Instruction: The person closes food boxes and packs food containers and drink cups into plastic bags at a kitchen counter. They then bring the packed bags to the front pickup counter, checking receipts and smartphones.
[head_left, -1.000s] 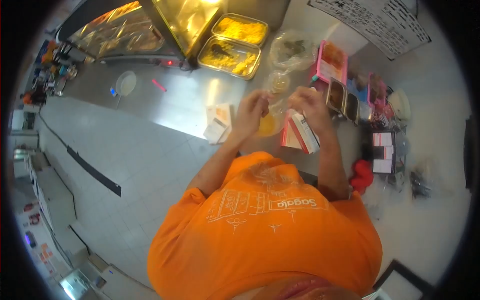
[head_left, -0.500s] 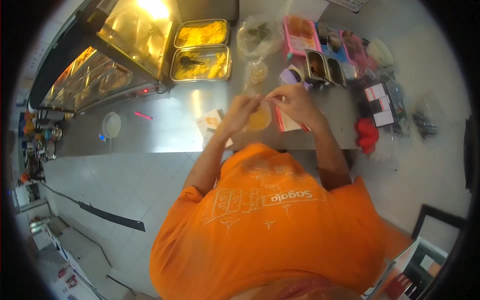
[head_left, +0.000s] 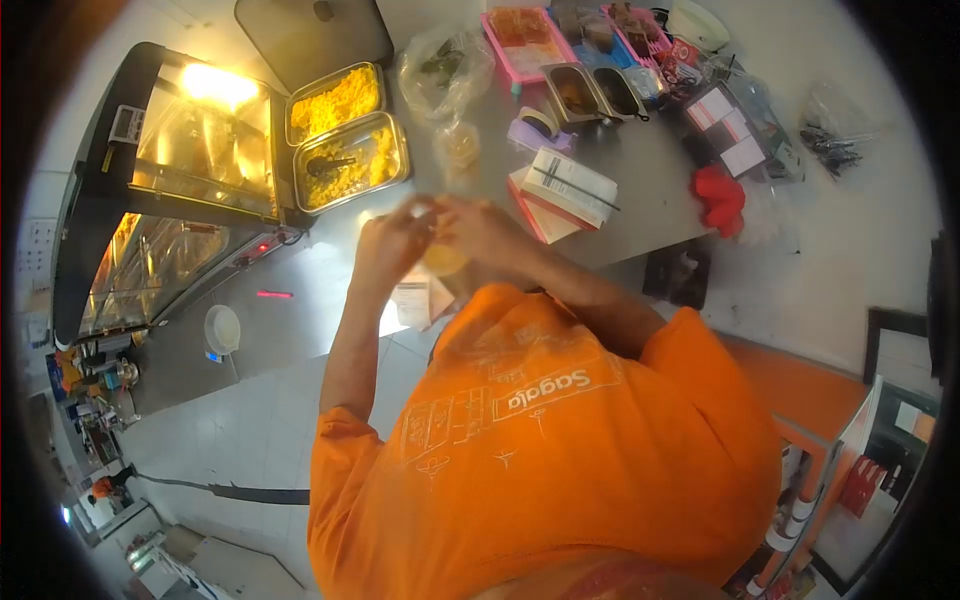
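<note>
Between my two hands, held over the counter, is a small clear plastic bag with yellow contents (head_left: 446,261), its top pinched in my fingers. My left hand (head_left: 390,243) is closed at the bag's top, and my right hand (head_left: 482,234) is closed right beside it. The fingertips meet and are slightly blurred, so the bag's neck is hard to make out. Just below the bag, white and orange paper packets (head_left: 414,300) lie at the counter's edge. Beyond my hands sits another small clear bag with pale contents (head_left: 460,145).
Two metal trays of yellow food (head_left: 402,172) stand by a lit glass warmer (head_left: 205,150). Notebooks with a pen (head_left: 570,190), metal containers (head_left: 575,92), a pink basket (head_left: 522,75) and a red cloth-like item (head_left: 717,200) are to the right. A white bowl (head_left: 222,330) stands left.
The view has swung, so the counter appears tilted. My hands and the bag have shifted left in view, and my right forearm has moved off the notebooks, which now show fully.
</note>
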